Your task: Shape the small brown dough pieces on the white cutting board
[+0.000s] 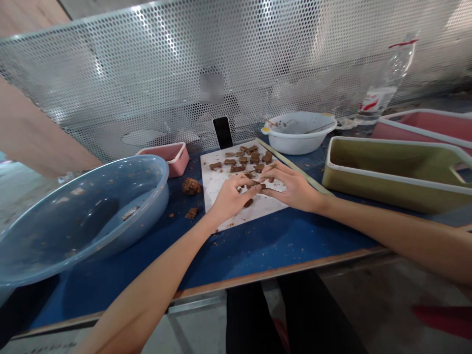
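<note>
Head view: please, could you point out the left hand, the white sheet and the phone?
Left hand [229, 197], head view: back of the hand.
White sheet [263, 205], head view: bare near part.
Phone [222, 132], head view: dark screen.

Diffuse, moderate light is falling across the blue tabletop, with the white sheet reflecting more brightly. Elongated highlights are streaking the perforated metal panel, chiefly at upper left; smaller glints are marking the translucent blue basin and the clear plastic bottle. A dark patch is shading the basin's interior, while a soft shadow is spreading below the left hand and right hand. Beneath the table edge, black trousers are merging into dimness. Wide-angle distortion is stretching the basin and tilting the bottle. Slight blur is softening fingertip detail; a pixelated square is masking part of the panel.
</note>
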### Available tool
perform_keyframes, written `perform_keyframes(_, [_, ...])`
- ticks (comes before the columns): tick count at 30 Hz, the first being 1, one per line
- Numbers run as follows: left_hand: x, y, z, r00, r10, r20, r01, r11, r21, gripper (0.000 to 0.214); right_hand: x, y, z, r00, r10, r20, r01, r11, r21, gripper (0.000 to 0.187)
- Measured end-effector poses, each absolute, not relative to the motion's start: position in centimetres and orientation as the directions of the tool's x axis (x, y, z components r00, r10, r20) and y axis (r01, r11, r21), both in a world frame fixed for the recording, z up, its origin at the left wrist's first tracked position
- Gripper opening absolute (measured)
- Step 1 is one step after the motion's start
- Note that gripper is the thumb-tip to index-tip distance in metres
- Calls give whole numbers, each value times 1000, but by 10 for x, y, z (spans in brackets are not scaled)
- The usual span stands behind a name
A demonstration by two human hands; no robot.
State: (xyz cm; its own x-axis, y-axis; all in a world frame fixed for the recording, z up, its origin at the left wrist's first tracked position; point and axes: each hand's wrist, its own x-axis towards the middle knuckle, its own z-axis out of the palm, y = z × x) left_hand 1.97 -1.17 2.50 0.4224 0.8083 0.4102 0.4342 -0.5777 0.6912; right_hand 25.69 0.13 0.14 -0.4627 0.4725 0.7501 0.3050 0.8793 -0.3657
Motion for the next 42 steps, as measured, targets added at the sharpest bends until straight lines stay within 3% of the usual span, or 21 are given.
perform_keyframes(15, [16,-7,18,388,822,417,413,-559,719,34,258,3,3,-489,415,767,316,904,-288,12])
perform_keyframes(23, [16,-8,19,388,825,411,396,-552,734,44,259,5,4,-523,425,739,357,896,-263,13])
perform_keyframes(42, [16,-11,24,398,824,403,390,-550,738,40,250,-1,5,-428,539,725,285,842,-458,8])
